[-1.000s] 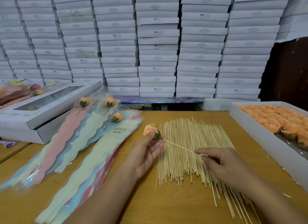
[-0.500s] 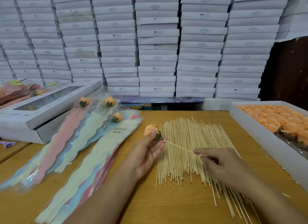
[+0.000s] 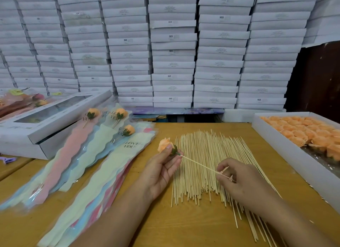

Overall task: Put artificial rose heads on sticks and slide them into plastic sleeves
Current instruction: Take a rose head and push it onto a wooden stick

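Observation:
My left hand (image 3: 161,165) pinches an orange rose head (image 3: 163,144) by its green base, above the table. A thin wooden stick (image 3: 199,165) runs from that base down to my right hand (image 3: 239,178), which pinches its lower end. Beneath both hands lies a spread pile of several wooden sticks (image 3: 207,154). A stack of pastel plastic sleeves (image 3: 95,176) printed "LOVE YOU" lies to the left. Three sleeved roses (image 3: 120,113) rest at its far end. An open white box of orange rose heads (image 3: 301,132) stands at the right.
A windowed white gift box (image 3: 42,121) sits on the left, with wrapped flowers (image 3: 22,101) behind it. A wall of stacked white boxes (image 3: 173,50) fills the back. The wooden table (image 3: 184,226) shows bare wood near me. A purple object (image 3: 7,160) lies at the left edge.
My right hand has slid slightly left along the stick and its fingers have curled more. The rose head and my left hand have barely shifted.

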Available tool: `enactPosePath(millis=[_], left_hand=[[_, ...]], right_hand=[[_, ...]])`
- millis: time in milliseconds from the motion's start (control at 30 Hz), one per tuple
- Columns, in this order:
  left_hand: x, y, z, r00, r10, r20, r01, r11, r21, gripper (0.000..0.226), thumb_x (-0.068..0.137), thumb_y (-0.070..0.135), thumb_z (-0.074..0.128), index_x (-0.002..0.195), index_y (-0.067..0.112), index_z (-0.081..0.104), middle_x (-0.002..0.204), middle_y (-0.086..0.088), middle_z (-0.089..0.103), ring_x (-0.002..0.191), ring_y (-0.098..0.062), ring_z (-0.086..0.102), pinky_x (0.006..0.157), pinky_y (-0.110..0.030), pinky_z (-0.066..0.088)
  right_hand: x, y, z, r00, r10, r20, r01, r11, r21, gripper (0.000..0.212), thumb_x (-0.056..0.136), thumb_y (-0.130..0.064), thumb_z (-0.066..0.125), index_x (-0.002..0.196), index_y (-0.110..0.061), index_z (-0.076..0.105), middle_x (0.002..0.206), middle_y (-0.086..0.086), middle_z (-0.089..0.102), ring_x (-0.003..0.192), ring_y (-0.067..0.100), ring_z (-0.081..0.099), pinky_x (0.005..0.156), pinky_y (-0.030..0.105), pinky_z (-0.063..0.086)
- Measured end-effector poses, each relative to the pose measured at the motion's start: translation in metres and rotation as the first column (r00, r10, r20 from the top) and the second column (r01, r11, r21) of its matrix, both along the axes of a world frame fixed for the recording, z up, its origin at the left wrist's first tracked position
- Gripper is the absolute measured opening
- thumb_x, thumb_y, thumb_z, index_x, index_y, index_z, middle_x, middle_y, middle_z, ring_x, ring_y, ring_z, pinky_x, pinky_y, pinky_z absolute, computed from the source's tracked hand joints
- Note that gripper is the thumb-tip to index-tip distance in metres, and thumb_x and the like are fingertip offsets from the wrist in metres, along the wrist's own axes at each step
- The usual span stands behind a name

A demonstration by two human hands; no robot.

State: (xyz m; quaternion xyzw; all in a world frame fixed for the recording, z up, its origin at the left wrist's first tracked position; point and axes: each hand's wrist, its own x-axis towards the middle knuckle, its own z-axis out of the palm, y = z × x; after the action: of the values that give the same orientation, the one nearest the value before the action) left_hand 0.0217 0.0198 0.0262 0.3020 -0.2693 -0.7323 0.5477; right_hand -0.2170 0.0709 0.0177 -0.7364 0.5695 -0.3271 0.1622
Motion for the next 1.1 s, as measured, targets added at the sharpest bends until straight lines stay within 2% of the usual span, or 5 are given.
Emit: enactPosePath(millis=[200, 433, 767, 967, 1100], left_hand=[[-0.0001, 0.0018, -0.002, 1.0, 0.01, 0.005, -0.01, 1.0, -0.002, 0.019, 0.083, 0.016, 0.07, 0.084, 0.0, 0.079, 0.104, -0.023, 0.073, 0.081, -0.021, 0.075, 0.073, -0.027, 0.062], [-0.0039, 0.0035, -0.0015, 0.998, 0.056, 0.003, -0.056, 0.998, 0.005, 0.035, 0.085, 0.017, 0.069, 0.113, -0.004, 0.066, 0.11, -0.024, 0.071, 0.081, -0.019, 0.074, 0.076, -0.027, 0.06], [-0.0057, 0.0061, -0.001, 0.999, 0.041, 0.025, -0.041, 0.999, 0.005, 0.036, 0.085, 0.017, 0.068, 0.112, -0.007, 0.066, 0.106, -0.023, 0.072, 0.079, -0.018, 0.073, 0.079, -0.028, 0.058], [-0.0052, 0.0037, 0.0004, 0.998, 0.069, -0.012, -0.068, 0.997, 0.018, 0.025, 0.083, 0.016, 0.068, 0.099, -0.004, 0.071, 0.1, -0.023, 0.072, 0.074, -0.019, 0.073, 0.076, -0.028, 0.058], [-0.0027, 0.001, 0.0002, 0.995, 0.089, -0.04, -0.088, 0.996, 0.032, 0.024, 0.081, 0.016, 0.07, 0.093, -0.005, 0.073, 0.1, -0.024, 0.073, 0.073, -0.019, 0.073, 0.073, -0.029, 0.06]], right_hand=[[0.0021, 0.0011, -0.0001, 0.999, -0.045, -0.023, 0.044, 0.997, -0.055, 0.016, 0.092, -0.032, 0.067, 0.08, -0.041, 0.061, 0.077, -0.017, 0.066, 0.068, -0.001, 0.061, 0.052, 0.02, 0.045], [0.0014, -0.0012, 0.0, 0.996, -0.032, -0.078, 0.029, 0.999, -0.039, 0.02, 0.098, -0.028, 0.057, 0.081, -0.038, 0.057, 0.069, -0.005, 0.068, 0.05, 0.003, 0.053, 0.045, 0.019, 0.036], [0.0024, -0.0002, 0.0005, 0.99, -0.029, -0.141, 0.024, 0.999, -0.036, 0.028, 0.103, -0.026, 0.047, 0.079, -0.04, 0.051, 0.065, -0.005, 0.066, 0.053, 0.002, 0.058, 0.047, 0.021, 0.042], [0.0044, 0.0024, 0.0036, 0.989, -0.09, -0.114, 0.086, 0.996, -0.035, 0.022, 0.091, -0.042, 0.066, 0.099, -0.051, 0.048, 0.082, -0.022, 0.061, 0.063, -0.004, 0.061, 0.048, 0.015, 0.039], [0.0016, 0.0029, 0.0074, 0.976, -0.19, -0.107, 0.179, 0.978, -0.102, 0.024, 0.089, -0.035, 0.071, 0.082, -0.049, 0.052, 0.082, -0.029, 0.06, 0.065, -0.003, 0.058, 0.049, 0.015, 0.039]])
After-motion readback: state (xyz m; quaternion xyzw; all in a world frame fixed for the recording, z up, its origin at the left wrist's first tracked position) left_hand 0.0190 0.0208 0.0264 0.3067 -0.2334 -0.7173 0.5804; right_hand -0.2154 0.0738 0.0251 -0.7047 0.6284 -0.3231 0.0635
